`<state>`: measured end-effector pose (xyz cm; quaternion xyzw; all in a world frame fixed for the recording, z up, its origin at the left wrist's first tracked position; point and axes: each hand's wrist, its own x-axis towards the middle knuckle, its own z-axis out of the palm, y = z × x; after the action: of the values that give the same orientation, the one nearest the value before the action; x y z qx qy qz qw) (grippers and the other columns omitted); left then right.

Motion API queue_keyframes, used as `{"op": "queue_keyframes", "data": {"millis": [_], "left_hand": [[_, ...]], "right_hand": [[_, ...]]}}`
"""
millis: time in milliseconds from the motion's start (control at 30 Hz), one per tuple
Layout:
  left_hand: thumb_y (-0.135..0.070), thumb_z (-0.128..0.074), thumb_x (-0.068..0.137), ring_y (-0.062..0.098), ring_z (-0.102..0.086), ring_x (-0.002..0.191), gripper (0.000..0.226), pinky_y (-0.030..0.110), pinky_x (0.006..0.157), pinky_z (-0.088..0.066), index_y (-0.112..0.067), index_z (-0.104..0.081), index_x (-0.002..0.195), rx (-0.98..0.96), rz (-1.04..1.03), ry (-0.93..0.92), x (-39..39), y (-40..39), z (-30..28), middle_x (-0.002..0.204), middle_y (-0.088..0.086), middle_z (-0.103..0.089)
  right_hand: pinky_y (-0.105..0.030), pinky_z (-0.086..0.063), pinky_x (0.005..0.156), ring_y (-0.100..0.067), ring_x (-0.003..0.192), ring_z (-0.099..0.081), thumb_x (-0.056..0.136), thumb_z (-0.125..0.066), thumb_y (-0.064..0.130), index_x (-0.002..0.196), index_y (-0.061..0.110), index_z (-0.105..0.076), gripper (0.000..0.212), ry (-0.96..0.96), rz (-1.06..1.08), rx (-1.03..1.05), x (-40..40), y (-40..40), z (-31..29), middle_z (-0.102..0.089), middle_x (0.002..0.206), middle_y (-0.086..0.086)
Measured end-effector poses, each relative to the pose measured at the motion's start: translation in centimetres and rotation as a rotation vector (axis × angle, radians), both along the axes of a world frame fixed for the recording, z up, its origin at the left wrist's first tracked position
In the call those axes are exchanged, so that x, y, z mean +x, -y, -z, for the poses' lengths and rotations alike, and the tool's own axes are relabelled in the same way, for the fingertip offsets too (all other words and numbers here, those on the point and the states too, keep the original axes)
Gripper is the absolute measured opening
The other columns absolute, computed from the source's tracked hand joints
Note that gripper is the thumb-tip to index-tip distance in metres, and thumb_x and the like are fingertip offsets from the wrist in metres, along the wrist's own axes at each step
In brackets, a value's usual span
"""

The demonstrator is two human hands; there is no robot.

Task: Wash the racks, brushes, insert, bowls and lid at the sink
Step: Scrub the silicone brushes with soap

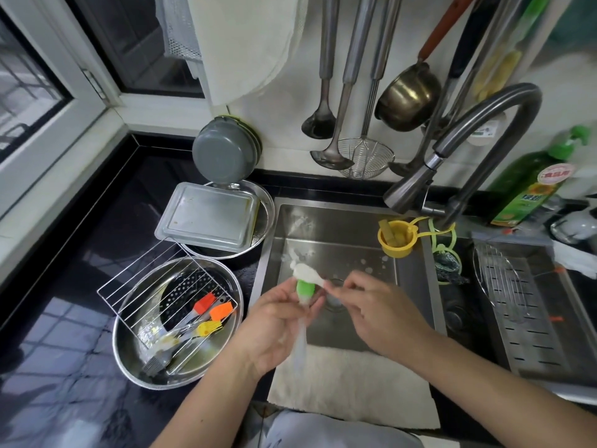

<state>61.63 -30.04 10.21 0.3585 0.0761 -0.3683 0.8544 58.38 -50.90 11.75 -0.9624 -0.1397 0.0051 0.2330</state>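
Sink [323, 218]: landmark; basin under both hands, catching suds.
Bowl [129, 357]: on the desk left of the sink, holding rack [145, 279] and unwashed brushes [210, 313].
Left hand [274, 324]: above the sink, grasping the green brush [305, 290] by its handle.
Right hand [371, 305]: over the sink, fingertips pinching the foamy bristles to scrub them.

The only lettering that shows stands on the green dish-soap bottle [529, 189] at the right of the sink: a red band with pale Chinese characters near the top of its label, and larger green characters lower down. Both are too blurred to read with certainty. Nothing else carries readable text.
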Motion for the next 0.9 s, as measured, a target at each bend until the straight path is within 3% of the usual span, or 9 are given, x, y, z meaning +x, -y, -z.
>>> {"op": "queue_keyframes", "data": {"millis": [67,133,300,400,500,633,767,900], "left_hand": [[0.025,-0.048,0.082,0.032,-0.058,0.134,0.052,0.04,0.119,-0.041,0.004,-0.07,0.124,0.02,-0.027,0.01,-0.1,0.2,0.1,0.136,0.025,-0.062],[0.024,-0.047,0.087,0.032,-0.058,0.134,0.049,0.04,0.118,-0.041,0.008,-0.063,0.131,0.045,-0.036,0.015,-0.1,0.5,0.1,0.14,0.026,-0.061],[0.01,-0.052,0.091,0.032,-0.065,0.126,0.039,0.037,0.106,-0.052,0.012,-0.06,0.13,0.081,-0.154,-0.091,0.3,0.8,-0.6,0.134,0.028,-0.065],[-0.007,-0.044,0.107,0.032,-0.061,0.131,0.036,0.04,0.114,-0.046,0.006,-0.057,0.138,-0.014,-0.153,-0.177,-0.1,0.9,-1.0,0.14,0.025,-0.062],[-0.017,-0.043,0.105,0.031,-0.059,0.134,0.042,0.046,0.12,-0.038,0.003,-0.056,0.139,-0.107,-0.197,-0.277,-0.2,1.3,-1.3,0.143,0.02,-0.062],[-0.024,-0.04,0.11,0.028,-0.068,0.121,0.038,0.05,0.118,-0.04,0.001,-0.061,0.13,-0.159,-0.303,-0.383,0.4,1.0,-1.1,0.135,0.017,-0.068],[-0.023,-0.047,0.108,0.028,-0.075,0.107,0.034,0.051,0.112,-0.046,0.0,-0.067,0.124,-0.187,-0.316,-0.419,0.7,0.3,-0.6,0.119,0.015,-0.073],[-0.024,-0.045,0.109,0.024,-0.077,0.098,0.033,0.048,0.103,-0.054,-0.002,-0.069,0.11,-0.208,-0.363,-0.406,1.1,0.3,-0.4,0.097,0.009,-0.075]], "right_hand": [[-0.031,-0.049,0.051,-0.01,0.065,-0.05,0.098,-0.06,0.014,0.14,0.036,-0.057,0.048,-0.014,-0.048,0.01,-0.9,-0.2,-0.3,-0.05,0.091,0.01],[-0.028,-0.049,0.052,-0.009,0.065,-0.05,0.097,-0.061,0.014,0.14,0.036,-0.058,0.048,0.034,0.017,0.038,-0.7,0.4,-0.7,-0.051,0.091,0.011],[-0.026,-0.045,0.049,-0.008,0.062,-0.047,0.095,-0.063,0.009,0.139,0.035,-0.059,0.052,0.013,-0.057,0.033,-1.2,-0.3,-0.5,-0.052,0.089,0.012],[-0.028,-0.048,0.052,-0.008,0.065,-0.05,0.098,-0.061,0.013,0.138,0.036,-0.059,0.047,0.008,0.015,0.054,-0.7,-0.2,-0.3,-0.053,0.089,0.011],[-0.021,-0.041,0.052,-0.008,0.066,-0.049,0.099,-0.06,0.016,0.137,0.038,-0.06,0.044,0.014,0.025,0.077,-1.2,-1.1,-0.1,-0.052,0.089,0.012],[-0.025,-0.044,0.057,-0.008,0.069,-0.051,0.101,-0.058,0.016,0.139,0.041,-0.056,0.045,-0.128,-0.104,0.197,-4.3,-2.0,-0.1,-0.048,0.09,0.018],[-0.027,-0.046,0.058,-0.008,0.071,-0.052,0.102,-0.056,0.021,0.138,0.044,-0.055,0.043,-0.072,-0.096,0.13,-2.5,-0.9,0.1,-0.051,0.091,0.017],[-0.027,-0.043,0.06,-0.007,0.07,-0.049,0.103,-0.055,0.023,0.137,0.044,-0.058,0.04,-0.152,-0.237,0.185,-3.8,-1.5,-0.6,-0.053,0.093,0.015]]}}
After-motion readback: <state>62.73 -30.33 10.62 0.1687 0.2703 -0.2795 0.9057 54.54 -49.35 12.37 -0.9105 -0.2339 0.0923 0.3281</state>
